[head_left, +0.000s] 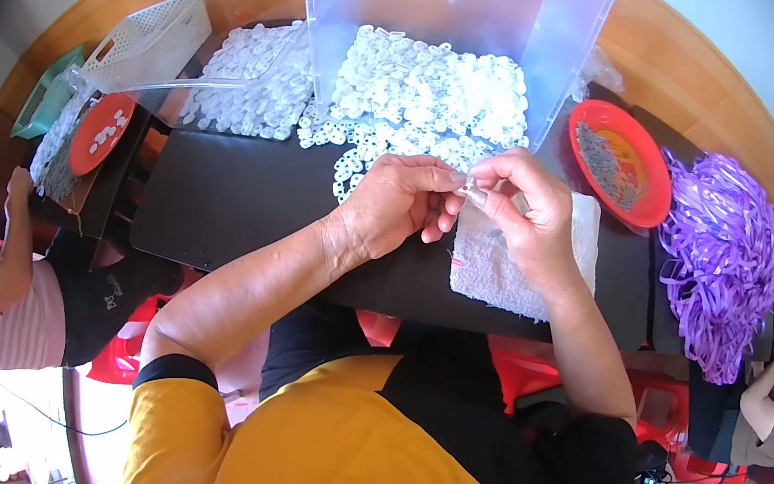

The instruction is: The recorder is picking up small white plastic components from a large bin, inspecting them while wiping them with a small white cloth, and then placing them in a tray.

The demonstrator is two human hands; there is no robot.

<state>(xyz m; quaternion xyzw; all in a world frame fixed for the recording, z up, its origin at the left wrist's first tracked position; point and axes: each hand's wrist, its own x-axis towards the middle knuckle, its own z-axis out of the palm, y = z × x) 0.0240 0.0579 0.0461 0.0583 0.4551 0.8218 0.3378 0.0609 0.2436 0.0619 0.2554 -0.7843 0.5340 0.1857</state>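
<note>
Over the near edge of the heap, my left hand [400,202] and my right hand [535,217] meet fingertip to fingertip. Between their pinched thumbs and forefingers is a small pale piece [468,186]; its exact kind is too small to tell. Just beyond the hands, many small white plastic pieces with holes [373,139] spill across the dark table [211,199]. More of them fill a transparent plastic bin [315,3] tipped toward me. Under my right hand lies a folded white towel [511,287].
A red bowl [655,209] of small grey pieces stands to the right, beside a large bundle of purple ribbons [722,265]. At left are another transparent bin of white pieces [251,79], a white basket [150,42] and a red plate [95,157]. People sit on both sides.
</note>
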